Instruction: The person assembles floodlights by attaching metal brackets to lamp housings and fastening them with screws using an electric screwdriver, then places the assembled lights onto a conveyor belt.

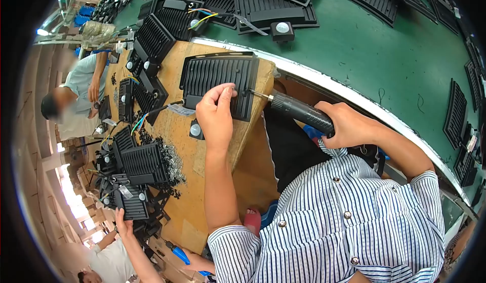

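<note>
My right hand [347, 123] is wrapped round a black electric screwdriver [298, 112]. Its thin bit points left, with the tip at the right edge of a black ribbed floodlight housing [215, 75]. Over the lower part of that housing is my left hand [216, 113], thumb and fingertips pinched together; whatever they hold is too small to make out. A black sensor with a white dome [196, 129] lies beside my left wrist, and a cable with a label [179, 109] runs out to the left of the hand.
Loose screws [172, 164] lie heaped on the wooden table [190, 197] beside stacked housings [142, 164]. More housings [276, 9] cover the green bench [349, 45] beyond its white edge. Co-workers sit at left; one person's hand [123, 226] touches the stack, another hand holds a blue screwdriver [179, 255].
</note>
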`<state>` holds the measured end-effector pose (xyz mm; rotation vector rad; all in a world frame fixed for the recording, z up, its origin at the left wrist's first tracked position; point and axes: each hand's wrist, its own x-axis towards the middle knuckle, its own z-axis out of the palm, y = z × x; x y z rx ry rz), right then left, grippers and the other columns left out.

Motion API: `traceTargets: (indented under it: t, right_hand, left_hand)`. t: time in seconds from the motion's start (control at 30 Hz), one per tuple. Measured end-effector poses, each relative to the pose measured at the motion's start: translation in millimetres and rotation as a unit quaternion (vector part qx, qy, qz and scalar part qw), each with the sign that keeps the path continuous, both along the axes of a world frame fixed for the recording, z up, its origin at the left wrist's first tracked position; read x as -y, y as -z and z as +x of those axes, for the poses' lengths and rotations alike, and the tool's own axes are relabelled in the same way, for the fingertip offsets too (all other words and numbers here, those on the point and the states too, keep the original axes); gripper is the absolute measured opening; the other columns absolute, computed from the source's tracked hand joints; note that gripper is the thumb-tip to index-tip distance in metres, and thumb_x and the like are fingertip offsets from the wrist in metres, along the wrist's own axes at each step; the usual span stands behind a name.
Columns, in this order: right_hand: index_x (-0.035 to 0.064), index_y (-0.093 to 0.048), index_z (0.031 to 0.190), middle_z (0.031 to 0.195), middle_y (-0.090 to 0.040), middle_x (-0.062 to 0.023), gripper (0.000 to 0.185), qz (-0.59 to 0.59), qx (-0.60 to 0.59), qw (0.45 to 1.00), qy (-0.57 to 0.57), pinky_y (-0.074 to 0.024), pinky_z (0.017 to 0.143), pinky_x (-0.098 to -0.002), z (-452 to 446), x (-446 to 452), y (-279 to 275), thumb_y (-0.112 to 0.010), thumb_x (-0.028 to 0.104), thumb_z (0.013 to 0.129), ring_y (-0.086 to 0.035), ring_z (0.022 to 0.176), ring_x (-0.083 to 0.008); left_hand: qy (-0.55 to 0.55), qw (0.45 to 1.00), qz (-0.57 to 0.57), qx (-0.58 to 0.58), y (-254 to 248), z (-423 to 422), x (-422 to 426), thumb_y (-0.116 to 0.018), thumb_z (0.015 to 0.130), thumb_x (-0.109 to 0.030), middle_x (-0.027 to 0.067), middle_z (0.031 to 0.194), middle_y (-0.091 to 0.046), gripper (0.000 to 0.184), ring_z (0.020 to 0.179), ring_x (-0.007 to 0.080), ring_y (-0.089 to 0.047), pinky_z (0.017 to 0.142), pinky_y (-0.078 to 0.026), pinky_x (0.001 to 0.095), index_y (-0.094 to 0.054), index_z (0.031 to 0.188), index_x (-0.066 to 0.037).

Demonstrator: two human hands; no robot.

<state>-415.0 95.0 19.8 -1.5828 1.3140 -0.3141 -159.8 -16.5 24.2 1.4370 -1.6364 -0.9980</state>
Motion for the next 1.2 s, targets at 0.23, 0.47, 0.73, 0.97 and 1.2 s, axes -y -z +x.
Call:
traceTargets:
  t: [0.23,0.47,0.73,0.97,1.2]
  right_hand:
    - [-0.0098,-0.043,0.118,0.083,-0.06,-0.0248,0.061,0.022,0.033,0.999,0.003,-0.05,0.074,-0.0367,2,-5,0,-0.066,0.011,0.066,-0.063,0.079,-0.0325]
    - [-0.0096,-0.044,0.117,0.083,-0.06,-0.0243,0.059,0.022,0.028,0.999,0.009,-0.0502,0.073,-0.0366,4,-7,-3,-0.066,0.011,0.066,-0.063,0.079,-0.0321]
    - [-0.0089,-0.046,0.115,0.081,-0.061,-0.0233,0.057,-0.004,0.02,1.0,0.007,-0.0506,0.071,-0.0363,3,-6,-2,-0.065,0.011,0.065,-0.063,0.076,-0.0316]
    - [-0.0078,-0.049,0.111,0.077,-0.061,-0.0215,0.053,-0.009,0.001,1.0,0.001,-0.0508,0.069,-0.0353,2,-3,-7,-0.065,0.01,0.064,-0.064,0.073,-0.0309]
    - [-0.0064,-0.052,0.107,0.07,-0.06,-0.0194,0.049,-0.048,-0.014,0.998,-0.034,-0.0492,0.063,-0.0362,-10,6,-6,-0.066,0.01,0.063,-0.063,0.066,-0.0289]
  left_hand:
    - [0.021,0.993,-0.063,0.102,10,-4,-2,-0.062,0.084,-0.013,0.0089,0.081,-0.066,0.015,0.081,0.0208,-0.059,0.075,-0.045,0.0315,-0.069,0.087,0.0]
    - [0.006,0.97,-0.195,0.142,14,-15,-13,-0.062,0.083,-0.014,0.0062,0.079,-0.063,0.012,0.079,0.0234,-0.055,0.074,-0.042,0.0341,-0.068,0.081,-0.004]
    - [0.0,0.965,-0.212,0.156,18,-15,-13,-0.062,0.083,-0.013,0.0057,0.078,-0.063,0.011,0.078,0.0238,-0.054,0.073,-0.042,0.0347,-0.068,0.08,-0.004]
    - [0.099,0.96,-0.222,0.138,11,-1,-11,-0.059,0.081,-0.007,0.0056,0.08,-0.06,0.013,0.077,0.0243,-0.054,0.074,-0.042,0.0348,-0.069,0.088,-0.005]
    - [0.092,0.865,-0.404,0.284,30,8,4,-0.048,0.076,0.006,0.0094,0.09,-0.056,0.034,0.085,0.0258,-0.052,0.079,-0.039,0.0358,-0.066,0.103,-0.003]
